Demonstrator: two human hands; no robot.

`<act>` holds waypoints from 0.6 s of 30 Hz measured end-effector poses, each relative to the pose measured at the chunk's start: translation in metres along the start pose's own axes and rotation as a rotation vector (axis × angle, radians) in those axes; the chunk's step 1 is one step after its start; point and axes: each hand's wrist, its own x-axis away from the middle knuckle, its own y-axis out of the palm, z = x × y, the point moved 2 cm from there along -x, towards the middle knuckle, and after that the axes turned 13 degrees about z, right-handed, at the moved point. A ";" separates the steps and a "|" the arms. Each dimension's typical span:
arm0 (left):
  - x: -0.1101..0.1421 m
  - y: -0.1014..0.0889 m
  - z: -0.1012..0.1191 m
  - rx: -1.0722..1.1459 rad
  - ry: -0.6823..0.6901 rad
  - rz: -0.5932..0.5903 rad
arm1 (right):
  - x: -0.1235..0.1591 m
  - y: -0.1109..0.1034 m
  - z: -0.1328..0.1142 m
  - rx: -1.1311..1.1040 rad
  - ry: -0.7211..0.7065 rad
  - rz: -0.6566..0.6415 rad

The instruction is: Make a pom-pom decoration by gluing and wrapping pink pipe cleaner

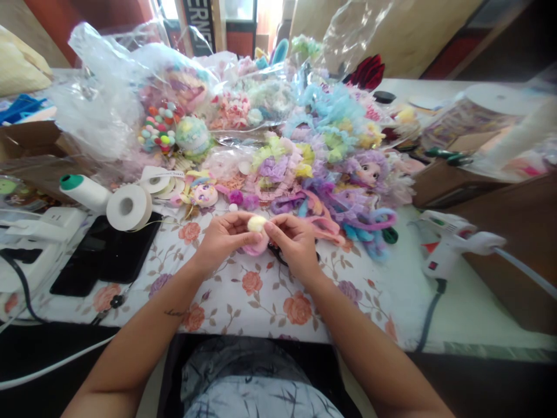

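Above the middle of the flowered cloth, my two hands meet with thumbs and fingers pinched together. A small pale yellow pom-pom [256, 223] sits between the fingertips, against a soft pink fuzzy piece [256, 249]. My left hand [224, 237] is closed on the pink piece, its thumb lying across it just under the pom-pom. Fingertips of my right hand [296, 241] pinch the pom-pom's right side. Black scissor-like handles [278, 254] show partly beneath my right hand. Just beyond are a small white pom-pom [234, 207] and a magenta pom-pom [235, 197].
Pastel trims and doll-faced pieces [369, 169] pile up behind, among clear plastic bags [102, 87]. Left are a white tape roll [129, 208], a thread cone [85, 191], black phones [108, 252] and a power strip [26, 247]. A corded glue gun [452, 241] lies right, near cardboard boxes [513, 249].
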 end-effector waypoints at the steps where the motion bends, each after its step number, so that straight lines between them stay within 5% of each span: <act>1: 0.000 0.000 0.001 -0.011 -0.001 0.004 | 0.000 0.000 0.000 0.004 0.001 -0.007; 8: -0.001 -0.002 0.005 -0.053 0.082 0.104 | 0.001 0.003 0.002 -0.013 0.001 -0.063; 15: -0.003 -0.009 0.009 -0.302 0.261 0.213 | 0.003 0.007 0.004 -0.057 0.098 -0.249; 18: -0.004 -0.010 0.009 -0.299 0.266 0.197 | 0.005 0.006 0.005 0.056 0.026 -0.207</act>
